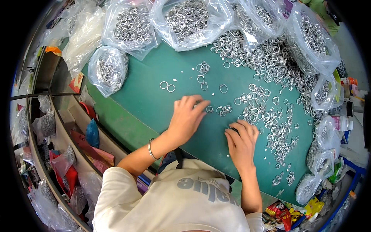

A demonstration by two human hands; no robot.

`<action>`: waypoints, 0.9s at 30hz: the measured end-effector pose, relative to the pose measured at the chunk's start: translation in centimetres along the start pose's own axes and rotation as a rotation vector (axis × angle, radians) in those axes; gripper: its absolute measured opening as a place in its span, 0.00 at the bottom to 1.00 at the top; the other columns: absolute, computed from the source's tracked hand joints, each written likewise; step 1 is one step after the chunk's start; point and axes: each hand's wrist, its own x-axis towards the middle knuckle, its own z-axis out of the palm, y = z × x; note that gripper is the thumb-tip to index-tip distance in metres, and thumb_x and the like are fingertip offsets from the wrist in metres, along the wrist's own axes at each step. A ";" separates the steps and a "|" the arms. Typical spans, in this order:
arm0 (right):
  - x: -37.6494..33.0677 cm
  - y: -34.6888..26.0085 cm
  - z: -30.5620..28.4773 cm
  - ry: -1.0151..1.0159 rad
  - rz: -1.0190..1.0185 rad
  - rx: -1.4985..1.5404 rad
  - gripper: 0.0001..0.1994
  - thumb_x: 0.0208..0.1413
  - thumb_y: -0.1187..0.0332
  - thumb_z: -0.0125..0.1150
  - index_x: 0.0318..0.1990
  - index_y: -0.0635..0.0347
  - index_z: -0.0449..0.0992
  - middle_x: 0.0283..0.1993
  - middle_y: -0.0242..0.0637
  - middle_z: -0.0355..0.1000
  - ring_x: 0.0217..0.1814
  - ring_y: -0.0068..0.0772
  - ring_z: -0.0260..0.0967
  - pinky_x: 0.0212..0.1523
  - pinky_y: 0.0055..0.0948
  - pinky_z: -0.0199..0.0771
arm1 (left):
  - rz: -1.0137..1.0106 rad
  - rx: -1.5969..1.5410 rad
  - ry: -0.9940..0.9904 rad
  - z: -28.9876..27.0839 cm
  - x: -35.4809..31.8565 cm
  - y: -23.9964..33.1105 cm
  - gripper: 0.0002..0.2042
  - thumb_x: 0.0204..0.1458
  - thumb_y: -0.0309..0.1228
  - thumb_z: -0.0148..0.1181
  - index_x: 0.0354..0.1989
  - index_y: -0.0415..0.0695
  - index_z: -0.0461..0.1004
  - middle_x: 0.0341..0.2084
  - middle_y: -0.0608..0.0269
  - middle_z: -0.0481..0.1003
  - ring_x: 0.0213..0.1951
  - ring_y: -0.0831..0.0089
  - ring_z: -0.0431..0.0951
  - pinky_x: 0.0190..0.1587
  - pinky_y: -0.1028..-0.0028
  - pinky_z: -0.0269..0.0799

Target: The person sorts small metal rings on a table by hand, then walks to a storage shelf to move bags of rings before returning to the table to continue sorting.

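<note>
My left hand (188,117) reaches over the green table mat. Its thumb and forefinger are apart, slightly blurred, beside a silver ring (209,109). To the right, my right hand (242,144) is curled low over the mat, fingertips drawn together around a small dark, curved thing (234,130) that I cannot make out. Between and beyond the hands lies a small cluster of rings (223,111). A pair of plain rings (167,86) rests farther left, and a short column of rings (202,75) lies straight ahead. Loose rings (257,102) spread beside my right hand.
A big heap of silver rings (266,58) covers the far right of the green mat (147,96). Clear plastic bags (189,23) full of rings line the far and right edges. A smaller bag (108,71) stands at left. Shelves (73,139) with bagged goods flank my left side.
</note>
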 end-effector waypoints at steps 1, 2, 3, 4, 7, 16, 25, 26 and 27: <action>-1.0 0.2 -0.1 0.028 0.047 0.026 0.10 0.47 0.72 0.63 0.39 0.59 0.76 0.51 0.37 0.66 0.57 0.43 0.60 0.55 0.44 0.54 | 0.044 -0.005 -0.028 0.2 0.0 0.3 0.13 0.44 0.21 0.61 0.40 0.44 0.73 0.39 0.62 0.69 0.41 0.64 0.68 0.40 0.68 0.57; -1.4 0.1 -0.4 0.059 0.098 0.054 0.11 0.47 0.72 0.63 0.40 0.59 0.76 0.52 0.37 0.66 0.57 0.43 0.59 0.55 0.44 0.54 | 0.051 0.001 -0.028 0.7 0.0 0.3 0.12 0.44 0.21 0.62 0.39 0.44 0.73 0.39 0.63 0.70 0.41 0.65 0.68 0.40 0.68 0.57; -1.3 0.0 -0.6 0.065 0.127 0.025 0.11 0.47 0.72 0.63 0.40 0.59 0.76 0.53 0.37 0.66 0.58 0.43 0.59 0.55 0.44 0.54 | 0.058 0.007 -0.028 1.2 0.0 -0.1 0.11 0.44 0.22 0.62 0.38 0.44 0.74 0.38 0.63 0.70 0.40 0.65 0.69 0.40 0.67 0.57; -0.8 -0.2 -0.7 0.071 0.154 -0.004 0.11 0.47 0.72 0.63 0.40 0.59 0.76 0.54 0.37 0.65 0.58 0.43 0.58 0.55 0.45 0.54 | 0.065 0.014 -0.027 1.6 0.1 -0.2 0.10 0.44 0.22 0.62 0.37 0.44 0.74 0.38 0.64 0.71 0.40 0.66 0.69 0.41 0.67 0.57; -0.7 -0.6 -0.8 0.023 0.179 -0.082 0.12 0.46 0.72 0.63 0.40 0.59 0.76 0.56 0.38 0.64 0.60 0.45 0.57 0.56 0.46 0.53 | 0.053 -0.041 0.022 1.1 0.8 0.0 0.08 0.44 0.21 0.62 0.34 0.44 0.75 0.35 0.65 0.72 0.38 0.66 0.70 0.42 0.68 0.58; -4.6 0.5 -2.1 0.164 0.319 0.017 0.10 0.44 0.76 0.63 0.37 0.59 0.77 0.48 0.37 0.69 0.54 0.45 0.62 0.53 0.41 0.56 | 0.155 -0.233 -0.282 2.0 -3.4 3.5 0.12 0.43 0.20 0.62 0.38 0.43 0.74 0.42 0.60 0.71 0.44 0.63 0.71 0.44 0.68 0.62; -4.0 -0.4 -1.4 0.062 0.230 -0.069 0.13 0.48 0.72 0.61 0.43 0.59 0.75 0.51 0.36 0.68 0.56 0.45 0.60 0.55 0.44 0.54 | 0.056 -0.107 -0.212 2.6 -0.3 4.0 0.14 0.45 0.19 0.59 0.43 0.40 0.72 0.46 0.55 0.68 0.45 0.56 0.69 0.49 0.61 0.64; -4.4 -0.4 -1.3 0.032 0.204 -0.077 0.13 0.48 0.72 0.62 0.43 0.59 0.75 0.51 0.36 0.68 0.56 0.45 0.61 0.56 0.45 0.53 | 0.076 -0.169 -0.263 2.6 -1.1 3.6 0.14 0.46 0.18 0.58 0.43 0.40 0.72 0.46 0.55 0.68 0.46 0.55 0.69 0.50 0.62 0.64; -5.0 -0.4 -1.5 -0.002 0.180 -0.028 0.13 0.48 0.72 0.62 0.43 0.59 0.75 0.51 0.36 0.68 0.56 0.44 0.61 0.56 0.46 0.53 | 0.103 -0.243 -0.306 2.5 -1.7 3.6 0.14 0.46 0.18 0.57 0.43 0.40 0.72 0.46 0.55 0.68 0.46 0.56 0.69 0.50 0.62 0.64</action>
